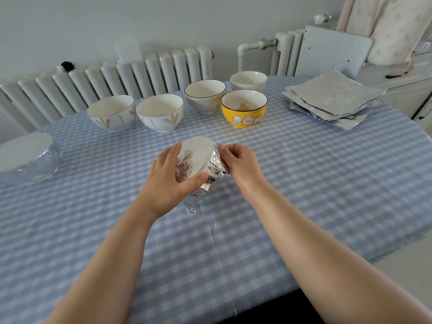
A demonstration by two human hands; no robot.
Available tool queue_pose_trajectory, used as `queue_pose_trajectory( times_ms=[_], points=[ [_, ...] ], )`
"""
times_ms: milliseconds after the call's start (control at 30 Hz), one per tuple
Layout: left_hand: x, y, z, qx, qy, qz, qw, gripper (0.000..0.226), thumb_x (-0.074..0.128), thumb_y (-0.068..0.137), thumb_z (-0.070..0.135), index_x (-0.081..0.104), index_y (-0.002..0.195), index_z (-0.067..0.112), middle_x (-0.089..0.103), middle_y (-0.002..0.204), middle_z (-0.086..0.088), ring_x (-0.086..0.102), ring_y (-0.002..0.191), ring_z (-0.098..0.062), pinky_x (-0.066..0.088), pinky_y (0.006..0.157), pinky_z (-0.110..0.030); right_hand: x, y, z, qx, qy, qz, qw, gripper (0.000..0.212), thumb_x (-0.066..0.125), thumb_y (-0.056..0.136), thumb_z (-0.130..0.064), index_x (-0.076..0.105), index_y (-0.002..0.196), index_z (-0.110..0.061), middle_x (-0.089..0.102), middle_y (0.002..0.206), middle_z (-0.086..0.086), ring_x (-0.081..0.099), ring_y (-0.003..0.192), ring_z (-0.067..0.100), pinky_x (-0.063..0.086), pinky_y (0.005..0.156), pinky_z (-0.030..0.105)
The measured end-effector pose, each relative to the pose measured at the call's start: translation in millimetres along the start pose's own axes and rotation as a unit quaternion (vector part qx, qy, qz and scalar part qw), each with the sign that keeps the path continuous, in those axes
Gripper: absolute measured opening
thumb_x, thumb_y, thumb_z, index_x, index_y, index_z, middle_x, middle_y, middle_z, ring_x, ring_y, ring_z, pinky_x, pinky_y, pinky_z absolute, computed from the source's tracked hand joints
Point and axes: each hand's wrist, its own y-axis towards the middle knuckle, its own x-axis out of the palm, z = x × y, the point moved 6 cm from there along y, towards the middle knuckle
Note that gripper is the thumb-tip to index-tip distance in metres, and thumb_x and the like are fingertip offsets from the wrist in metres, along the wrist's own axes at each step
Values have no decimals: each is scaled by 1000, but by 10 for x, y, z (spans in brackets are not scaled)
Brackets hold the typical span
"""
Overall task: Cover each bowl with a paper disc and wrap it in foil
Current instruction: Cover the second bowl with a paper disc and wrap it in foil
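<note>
Now foil-wrapped bowl [197, 160] tilted between hands: left hand [170, 181] cups it, right hand [238, 163] pinches foil edge.

1. The left hand [171, 181] grips the foil-wrapped bowl [198, 160] in the middle of the checked tablecloth [292, 183], tilting it so that its white paper disc faces the camera.
2. The right hand [238, 163] pinches the foil at the bowl's right side.
3. A finished wrapped bowl [28, 157] sits at the left edge.
4. Two white bowls with a leaf pattern [112, 112] [160, 112], a grey bowl [205, 95], a yellow cat bowl [243, 108] and a plain white bowl [248, 81] stand uncovered behind.
5. A stack of foil sheets [332, 99] lies far right.
</note>
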Motion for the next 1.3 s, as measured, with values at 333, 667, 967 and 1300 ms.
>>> queue_pose_trajectory(
  times_ms=[333,667,967,1300],
  points=[
    [-11,11,-7,-7,-25,3,1000,123,50,54,86,18,156,27,24,158,4,21,146,-12,24,118,-37,123,31,197,46,134,12,990,8,57,99,-17,63,95,-15,66,93,10,62,83,21,54,84,41],
    [0,3,-34,-5,-27,17,999,120,48,55,86,22,156,26,26,157,5,21,145,-11,21,112,-27,237,11,326,117,246,-11,962,15,52,97,2,62,98,-8,68,87,9,61,77,20,53,73,32],
    [-2,14,-25,-29,-48,5,998,125,53,52,86,19,156,27,25,158,4,22,146,-13,24,120,-42,167,-35,285,86,90,33,992,29,60,82,8,64,90,-19,71,90,3,67,84,18,57,74,31],
    [-12,58,-25,-47,-75,-13,996,137,54,44,99,16,156,30,24,158,6,27,145,-15,29,117,-49,-54,-269,-274,-124,-17,79,989,20,49,101,-34,65,102,-22,69,95,-12,62,91,-3,48,83,19]
  ],
)
